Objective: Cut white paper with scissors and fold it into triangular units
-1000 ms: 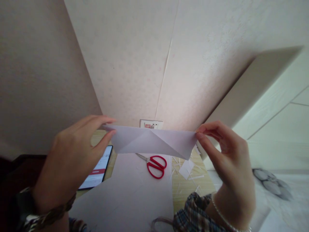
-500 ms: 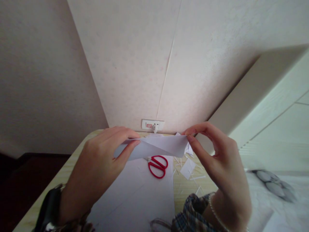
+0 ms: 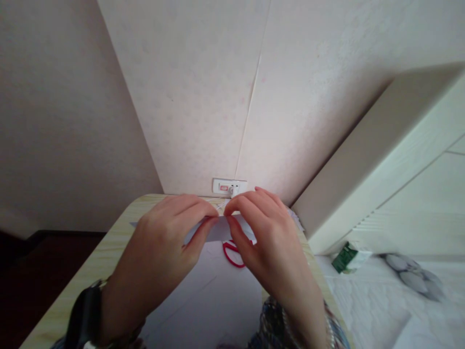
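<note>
A folded sheet of paper (image 3: pixel 221 228) is held up over the table, pinched along its upper edge by both hands. My left hand (image 3: pixel 170 232) grips it between thumb and fingers near the middle. Close beside it, my right hand (image 3: pixel 263 232) pinches the same edge, and the fingertips nearly meet. Much of the paper is hidden behind the hands. Below it lie scissors (image 3: pixel 232 259) with red handles, partly covered by my right hand. They rest on a larger white sheet (image 3: pixel 207 295) spread on the table.
The pale wooden table (image 3: pixel 119 232) stands against the wall. A socket (image 3: pixel 229 186) with a plug in it sits just above the table's back edge. To the right are a green and white box (image 3: pixel 345 258) and a grey patterned item (image 3: pixel 414 274) on a white quilted surface.
My right hand has moved left along the paper's upper edge, up close to my left hand. It now hides part of the scissors and the paper scraps, and the green box has come into view.
</note>
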Demonstrator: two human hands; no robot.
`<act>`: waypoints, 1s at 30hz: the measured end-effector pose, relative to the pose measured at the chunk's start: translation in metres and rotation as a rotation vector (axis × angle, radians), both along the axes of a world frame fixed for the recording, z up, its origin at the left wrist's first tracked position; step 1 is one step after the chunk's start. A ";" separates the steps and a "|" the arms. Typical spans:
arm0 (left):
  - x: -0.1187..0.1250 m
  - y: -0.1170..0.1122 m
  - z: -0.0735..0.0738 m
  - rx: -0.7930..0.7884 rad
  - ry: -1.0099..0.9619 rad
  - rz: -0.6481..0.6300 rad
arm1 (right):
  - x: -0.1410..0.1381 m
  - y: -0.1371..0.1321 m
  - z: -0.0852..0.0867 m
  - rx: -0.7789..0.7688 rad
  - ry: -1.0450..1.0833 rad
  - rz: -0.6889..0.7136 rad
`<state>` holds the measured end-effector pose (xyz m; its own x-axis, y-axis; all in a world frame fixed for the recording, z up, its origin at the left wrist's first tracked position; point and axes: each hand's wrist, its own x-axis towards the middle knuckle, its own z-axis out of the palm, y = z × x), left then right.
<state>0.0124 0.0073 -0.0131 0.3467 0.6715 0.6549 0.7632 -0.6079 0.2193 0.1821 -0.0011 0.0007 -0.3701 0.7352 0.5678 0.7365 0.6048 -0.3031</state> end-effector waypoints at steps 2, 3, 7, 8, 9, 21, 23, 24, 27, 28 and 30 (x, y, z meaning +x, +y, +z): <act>-0.001 0.000 0.000 0.003 0.005 0.001 | 0.002 0.001 0.000 0.001 -0.007 0.001; -0.003 0.000 0.001 0.001 0.007 0.010 | 0.005 0.002 0.000 0.000 -0.006 -0.002; -0.014 0.002 0.004 -0.029 -0.016 0.122 | 0.038 0.011 -0.001 0.016 0.035 -0.141; -0.018 0.003 0.005 -0.046 -0.030 0.156 | 0.049 0.013 -0.002 0.029 0.050 -0.208; -0.021 0.004 0.006 -0.067 -0.045 0.184 | 0.060 0.014 -0.002 0.047 0.074 -0.285; -0.024 0.001 0.013 -0.165 -0.225 0.358 | 0.076 0.010 0.000 -0.068 0.365 -0.253; -0.024 0.001 0.010 -0.145 -0.304 0.389 | 0.074 0.012 -0.002 -0.173 0.406 -0.178; -0.024 0.001 0.009 -0.142 -0.347 0.388 | 0.073 0.013 -0.003 -0.217 0.427 -0.139; -0.023 0.000 0.006 -0.135 -0.448 0.338 | 0.068 0.014 -0.004 -0.303 0.506 -0.057; -0.023 0.000 0.006 -0.128 -0.473 0.313 | 0.065 0.014 -0.004 -0.326 0.527 -0.042; -0.023 0.001 0.006 -0.125 -0.516 0.263 | 0.059 0.014 -0.003 -0.364 0.553 -0.023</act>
<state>-0.0104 0.0087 -0.0072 -0.1841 0.7747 0.6049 0.6605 -0.3583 0.6598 0.2406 0.0125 -0.0022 -0.0776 0.9205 0.3830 0.4254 0.3780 -0.8223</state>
